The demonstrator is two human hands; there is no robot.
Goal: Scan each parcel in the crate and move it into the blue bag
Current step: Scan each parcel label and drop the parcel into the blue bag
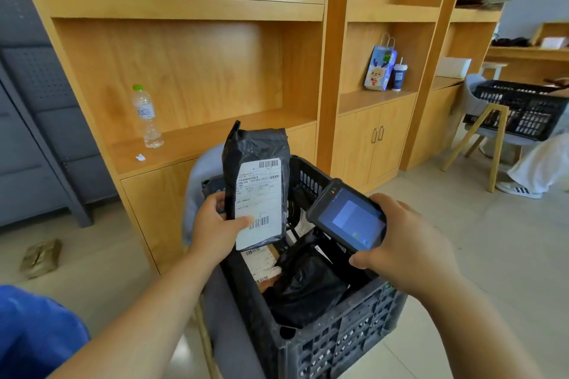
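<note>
**Count of what's here**

Two hands: left hand (pixel 212 226), right hand (pixel 406 243). One black parcel (pixel 257 148) gripped upright, at least two more below the grip in the nearer crate (pixel 338 338). Two black crates, counting the far crate (pixel 520 109). One handheld scanner (pixel 349 217). One water bottle (pixel 146 117), one paper gift bag (pixel 379 71), one lidded cup (pixel 399 77).

This is looking like a parcel pick-up shop or mailroom. Wooden shelving (pixel 184 40) is lining the wall over tiled floor (pixel 462 240), and labelled parcels are sitting in a crate (pixel 338 341), with another crate (pixel 517 114) resting on a chair.
</note>
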